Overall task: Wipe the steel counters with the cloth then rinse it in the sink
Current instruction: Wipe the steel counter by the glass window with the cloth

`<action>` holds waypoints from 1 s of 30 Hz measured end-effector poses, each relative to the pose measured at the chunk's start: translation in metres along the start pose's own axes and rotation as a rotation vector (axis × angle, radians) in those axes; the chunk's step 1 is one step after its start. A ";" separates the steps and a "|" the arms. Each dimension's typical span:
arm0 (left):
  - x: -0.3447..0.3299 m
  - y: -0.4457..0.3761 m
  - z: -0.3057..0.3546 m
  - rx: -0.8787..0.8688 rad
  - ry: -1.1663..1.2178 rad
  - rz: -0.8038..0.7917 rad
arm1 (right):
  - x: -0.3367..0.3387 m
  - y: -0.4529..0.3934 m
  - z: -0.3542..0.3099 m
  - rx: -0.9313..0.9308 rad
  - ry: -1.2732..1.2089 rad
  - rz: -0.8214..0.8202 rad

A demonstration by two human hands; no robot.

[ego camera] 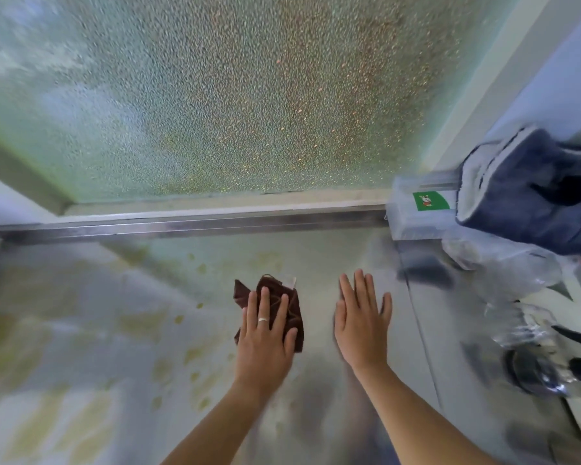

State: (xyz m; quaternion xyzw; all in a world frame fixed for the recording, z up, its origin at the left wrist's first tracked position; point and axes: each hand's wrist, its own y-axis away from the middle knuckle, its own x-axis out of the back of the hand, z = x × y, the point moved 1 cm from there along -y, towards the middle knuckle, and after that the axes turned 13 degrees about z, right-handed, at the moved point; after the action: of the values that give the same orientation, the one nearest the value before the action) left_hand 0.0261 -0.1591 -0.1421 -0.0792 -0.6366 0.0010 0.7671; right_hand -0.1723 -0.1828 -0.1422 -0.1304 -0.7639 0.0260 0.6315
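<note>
A crumpled dark brown cloth lies on the steel counter, which carries yellowish smears and spots. My left hand, with a ring on one finger, presses flat on top of the cloth with fingers spread. My right hand rests flat on the bare counter just to the right of the cloth, fingers extended, holding nothing. The sink is not in view.
A frosted glass window rises behind a steel back ledge. At the right stand a clear box with a green label, a dark blue fabric item, crumpled clear plastic and dark round objects.
</note>
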 end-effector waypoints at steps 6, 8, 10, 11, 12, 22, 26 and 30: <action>-0.020 -0.115 0.006 -0.037 0.037 0.032 | -0.016 0.000 0.003 -0.002 0.010 0.047; -0.025 -0.142 0.007 -0.031 0.057 0.043 | -0.019 0.000 0.004 -0.002 0.012 0.069; -0.028 -0.151 0.004 -0.031 0.077 0.053 | -0.019 -0.002 0.004 0.001 0.014 0.071; -0.028 -0.150 0.002 -0.043 0.079 0.056 | -0.019 -0.002 0.003 0.005 0.016 0.067; -0.026 -0.148 0.000 -0.053 0.088 0.053 | -0.018 -0.001 0.003 0.006 0.021 0.066; -0.005 -0.010 0.013 -0.235 0.152 -0.050 | -0.013 0.000 0.002 0.013 -0.007 0.018; -0.002 0.045 0.034 -0.268 0.144 -0.064 | -0.009 0.007 0.014 0.087 -0.056 -0.049; 0.006 0.110 0.046 -0.321 0.113 -0.108 | 0.007 0.040 0.026 0.144 -0.077 -0.103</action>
State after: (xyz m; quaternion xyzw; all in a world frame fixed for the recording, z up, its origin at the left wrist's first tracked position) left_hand -0.0065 -0.0446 -0.1413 -0.1661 -0.5877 -0.1465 0.7782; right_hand -0.1925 -0.1397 -0.1492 -0.0441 -0.7896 0.0532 0.6098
